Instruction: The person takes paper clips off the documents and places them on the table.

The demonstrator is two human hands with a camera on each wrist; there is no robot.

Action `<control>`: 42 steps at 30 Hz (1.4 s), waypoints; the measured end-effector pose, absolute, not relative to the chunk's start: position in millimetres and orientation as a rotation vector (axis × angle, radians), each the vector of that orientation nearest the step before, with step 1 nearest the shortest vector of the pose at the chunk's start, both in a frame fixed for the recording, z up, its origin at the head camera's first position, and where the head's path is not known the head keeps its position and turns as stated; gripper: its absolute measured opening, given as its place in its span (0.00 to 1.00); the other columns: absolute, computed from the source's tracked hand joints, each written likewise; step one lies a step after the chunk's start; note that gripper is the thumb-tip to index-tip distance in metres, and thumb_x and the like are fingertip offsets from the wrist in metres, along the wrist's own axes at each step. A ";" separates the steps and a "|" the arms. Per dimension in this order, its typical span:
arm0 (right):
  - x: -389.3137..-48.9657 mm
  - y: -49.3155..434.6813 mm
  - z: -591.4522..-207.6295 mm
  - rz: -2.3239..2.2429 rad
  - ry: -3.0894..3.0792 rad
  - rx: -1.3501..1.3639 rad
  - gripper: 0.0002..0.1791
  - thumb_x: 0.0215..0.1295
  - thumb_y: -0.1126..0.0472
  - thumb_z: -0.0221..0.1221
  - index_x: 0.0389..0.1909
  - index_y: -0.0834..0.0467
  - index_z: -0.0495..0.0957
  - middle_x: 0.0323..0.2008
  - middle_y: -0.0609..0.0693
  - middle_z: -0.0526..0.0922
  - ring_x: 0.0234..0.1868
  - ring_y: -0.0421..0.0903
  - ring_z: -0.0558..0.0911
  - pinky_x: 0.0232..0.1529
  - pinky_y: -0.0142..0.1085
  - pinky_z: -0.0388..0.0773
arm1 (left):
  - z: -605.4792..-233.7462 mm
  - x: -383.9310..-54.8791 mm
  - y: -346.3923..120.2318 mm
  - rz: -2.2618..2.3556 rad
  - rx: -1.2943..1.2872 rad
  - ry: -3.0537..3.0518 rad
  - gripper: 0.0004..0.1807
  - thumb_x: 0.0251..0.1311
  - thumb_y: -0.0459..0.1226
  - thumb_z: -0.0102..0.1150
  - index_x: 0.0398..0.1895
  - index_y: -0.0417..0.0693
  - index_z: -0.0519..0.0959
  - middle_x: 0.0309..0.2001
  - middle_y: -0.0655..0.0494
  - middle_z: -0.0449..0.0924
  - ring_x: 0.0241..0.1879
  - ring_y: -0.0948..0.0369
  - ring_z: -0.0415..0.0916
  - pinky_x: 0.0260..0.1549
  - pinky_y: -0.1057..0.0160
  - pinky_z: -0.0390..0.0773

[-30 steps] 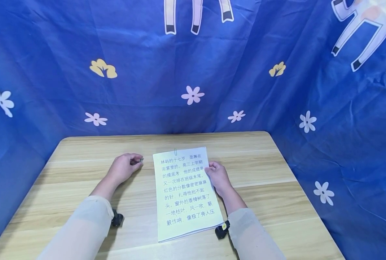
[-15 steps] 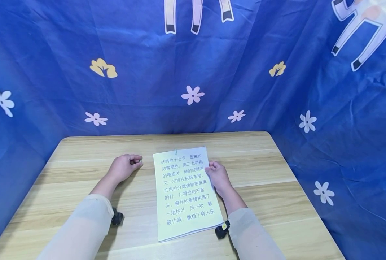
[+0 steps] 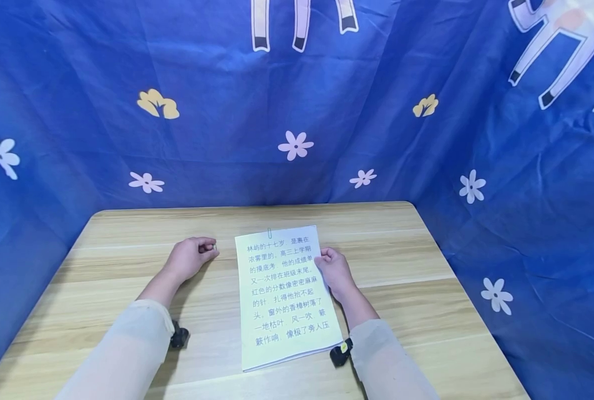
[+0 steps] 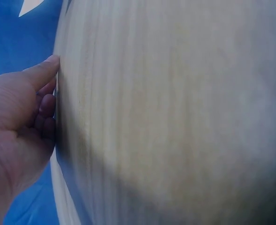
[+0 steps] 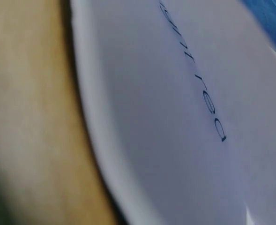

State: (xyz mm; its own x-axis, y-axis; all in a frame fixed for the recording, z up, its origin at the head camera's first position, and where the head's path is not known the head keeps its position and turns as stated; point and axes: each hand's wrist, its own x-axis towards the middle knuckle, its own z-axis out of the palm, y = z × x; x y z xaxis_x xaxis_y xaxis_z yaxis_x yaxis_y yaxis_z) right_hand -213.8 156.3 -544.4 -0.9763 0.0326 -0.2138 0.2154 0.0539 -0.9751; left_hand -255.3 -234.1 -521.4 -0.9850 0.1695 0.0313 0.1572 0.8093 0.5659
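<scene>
A stack of printed paper sheets (image 3: 288, 294) lies slightly tilted on the table, with a green paper clip (image 3: 269, 233) on its top edge. At the stack's upper right edge, my right hand (image 3: 334, 272) holds the sheets between thumb and fingers; the fingers underneath are hidden. To the left of the stack, apart from it, my left hand (image 3: 191, 256) pinches a small pale thing (image 3: 215, 247), too small to tell its kind. The left wrist view has the left hand (image 4: 23, 108) at its left side, the small thing hidden there. Blurred sheets (image 5: 175, 140) fill most of the right wrist view.
The wood-grain table (image 3: 397, 233) has rounded far corners. A blue curtain (image 3: 217, 128) with flowers and animal legs hangs behind it and along both sides. Each wrist wears a black camera, one on the left (image 3: 179, 336) and one on the right (image 3: 340, 354).
The left fingertips have shifted a little around the small thing, which looked darker and stuck out more before. Paper stack and right hand stay in place; the head view has moved very slightly.
</scene>
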 end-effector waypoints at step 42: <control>-214.7 157.0 -545.3 -2.055 2.171 0.261 0.09 0.80 0.66 0.58 0.55 0.62 0.81 0.46 0.58 0.91 0.38 0.44 0.90 0.43 0.34 0.89 | -488.4 -247.8 -182.4 1.719 0.027 2.943 0.31 0.83 0.50 0.52 0.76 0.37 0.67 0.71 0.36 0.74 0.76 0.38 0.68 0.80 0.35 0.63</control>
State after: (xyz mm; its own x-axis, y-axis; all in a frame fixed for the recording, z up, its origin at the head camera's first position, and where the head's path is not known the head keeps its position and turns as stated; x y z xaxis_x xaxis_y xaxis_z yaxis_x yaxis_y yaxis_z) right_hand -214.7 157.0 -545.3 -0.9750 0.0292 -0.2205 0.2217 0.0516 -0.9737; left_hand -247.8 -182.4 -488.4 -0.9646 -0.1196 0.2351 0.1461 0.5001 0.8535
